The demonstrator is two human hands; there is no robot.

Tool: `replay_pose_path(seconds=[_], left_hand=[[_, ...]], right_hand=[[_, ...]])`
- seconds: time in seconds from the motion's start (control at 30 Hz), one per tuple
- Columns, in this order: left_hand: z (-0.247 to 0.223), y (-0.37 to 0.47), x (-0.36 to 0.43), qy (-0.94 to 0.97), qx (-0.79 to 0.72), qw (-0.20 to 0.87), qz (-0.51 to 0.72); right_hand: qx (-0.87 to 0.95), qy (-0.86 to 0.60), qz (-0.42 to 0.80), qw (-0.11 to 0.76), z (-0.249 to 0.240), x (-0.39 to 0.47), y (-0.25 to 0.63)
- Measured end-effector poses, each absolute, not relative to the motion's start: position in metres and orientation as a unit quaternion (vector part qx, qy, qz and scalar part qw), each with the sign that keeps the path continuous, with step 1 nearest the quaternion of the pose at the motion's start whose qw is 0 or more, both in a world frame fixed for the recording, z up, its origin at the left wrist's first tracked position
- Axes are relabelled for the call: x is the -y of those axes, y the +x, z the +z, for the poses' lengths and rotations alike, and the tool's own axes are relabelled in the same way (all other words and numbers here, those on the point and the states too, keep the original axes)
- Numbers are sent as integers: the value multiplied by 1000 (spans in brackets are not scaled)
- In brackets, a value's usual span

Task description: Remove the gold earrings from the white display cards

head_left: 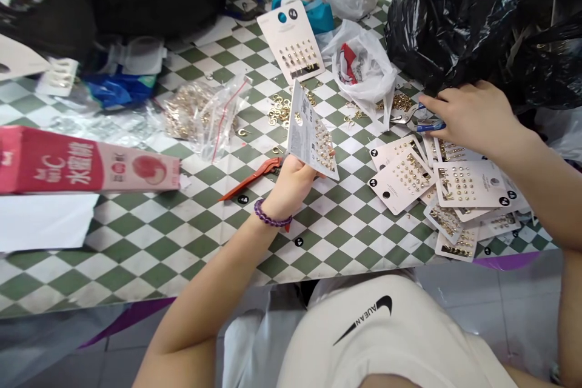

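My left hand (293, 185) is closed on the lower edge of a white earring card (307, 127). The card stands tilted, with rows of small gold studs on it. My right hand (475, 115) has its fingers around the blue handles of small pliers (425, 126), whose metal jaws point left. Just below that hand lies a pile of earring cards (468, 185), overlapping one another. Orange-handled pliers (252, 177) rest beside my left hand, partly hidden by it. Loose gold clasps (278, 110) lie behind the held card.
Another earring card (291, 42) leans on a teal object (319, 12) at the back. Black plastic bags (464, 18) bulge at the back right and back left. A pink carton (91, 160), a zip bag of gold pieces (195, 112) and a small white bag (364, 73) are on the checked tablecloth.
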State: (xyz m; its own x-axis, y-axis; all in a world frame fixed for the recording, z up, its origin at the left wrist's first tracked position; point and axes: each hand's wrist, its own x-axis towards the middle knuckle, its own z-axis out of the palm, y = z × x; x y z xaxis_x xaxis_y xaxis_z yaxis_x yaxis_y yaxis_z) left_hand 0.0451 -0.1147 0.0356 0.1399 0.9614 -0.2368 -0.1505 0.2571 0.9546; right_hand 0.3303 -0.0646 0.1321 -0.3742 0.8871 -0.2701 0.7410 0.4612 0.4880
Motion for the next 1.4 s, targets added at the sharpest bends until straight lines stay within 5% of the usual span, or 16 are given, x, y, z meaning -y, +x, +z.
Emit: replay_pose_path(seconds=[0.4, 0.97, 1.4], left_hand=[[29, 44, 115, 426, -478, 632, 436], [38, 46, 115, 438, -465, 636, 432], [30, 43, 115, 444, -481, 622, 429]], right_hand=[[-784, 561, 77, 254, 130, 62, 331], [-823, 496, 144, 236, 122, 64, 338], [-771, 575, 29, 274, 127, 48, 333]])
